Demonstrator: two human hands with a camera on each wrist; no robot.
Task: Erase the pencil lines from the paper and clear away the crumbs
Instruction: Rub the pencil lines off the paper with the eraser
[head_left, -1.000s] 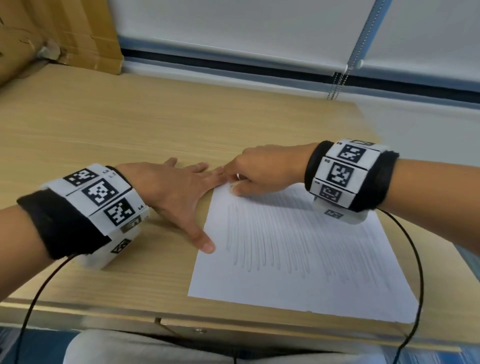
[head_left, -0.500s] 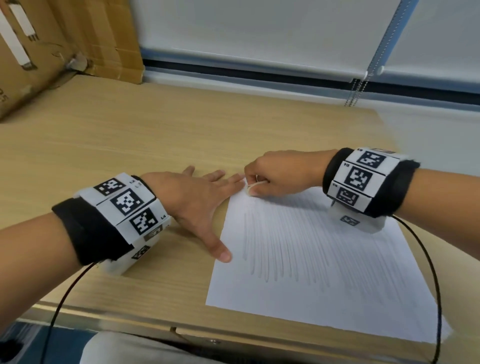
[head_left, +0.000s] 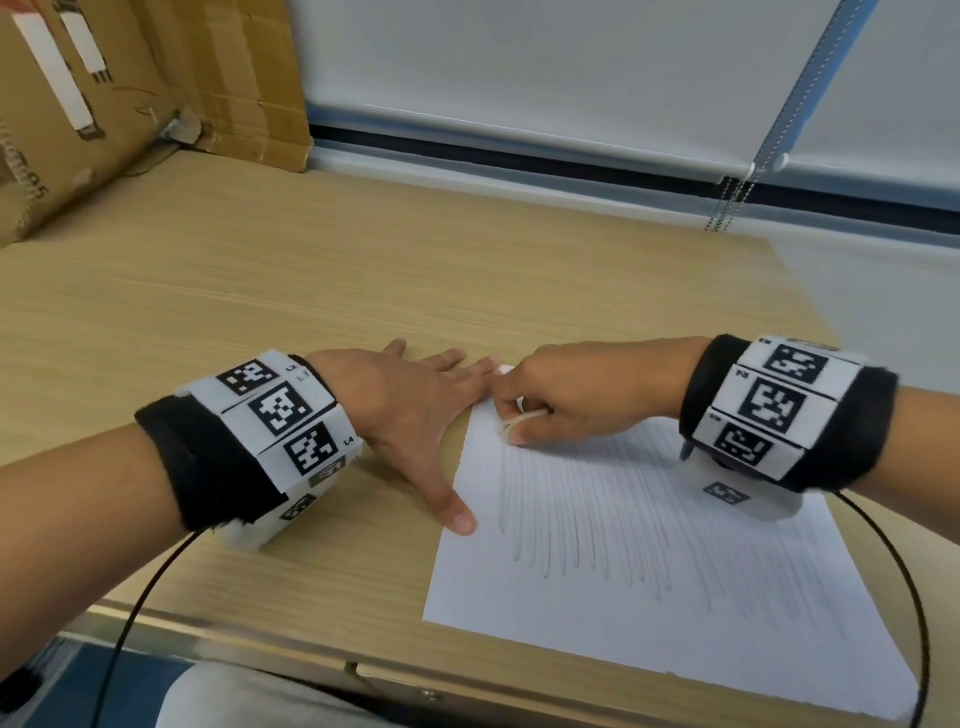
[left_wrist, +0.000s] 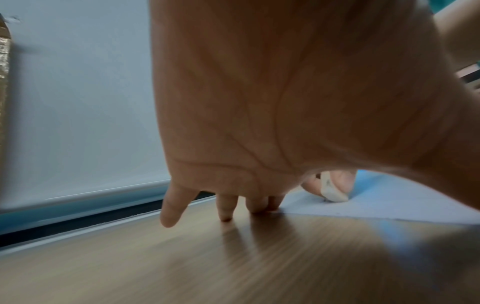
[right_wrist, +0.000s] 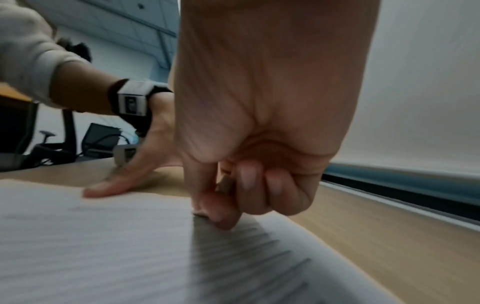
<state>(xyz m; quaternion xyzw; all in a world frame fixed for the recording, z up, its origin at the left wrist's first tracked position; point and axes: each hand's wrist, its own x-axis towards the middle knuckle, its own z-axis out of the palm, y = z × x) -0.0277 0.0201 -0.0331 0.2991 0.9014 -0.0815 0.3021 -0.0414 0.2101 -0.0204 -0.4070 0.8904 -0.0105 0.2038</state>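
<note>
I can read small marks "L2", "L3" and "L4" on the left wrist band (head_left: 275, 410). The letters on the cardboard box (head_left: 31, 171) are too blurry for me.

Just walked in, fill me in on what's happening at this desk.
A person sits at a wooden desk erasing pencil lines from a white sheet of paper. The right hand pinches a small white eraser and presses it on the paper's far left corner, above the lines. The left hand lies flat with spread fingers, its thumb touching the sheet's left edge. Most lines are still there, and I can't make out any crumbs.
</note>
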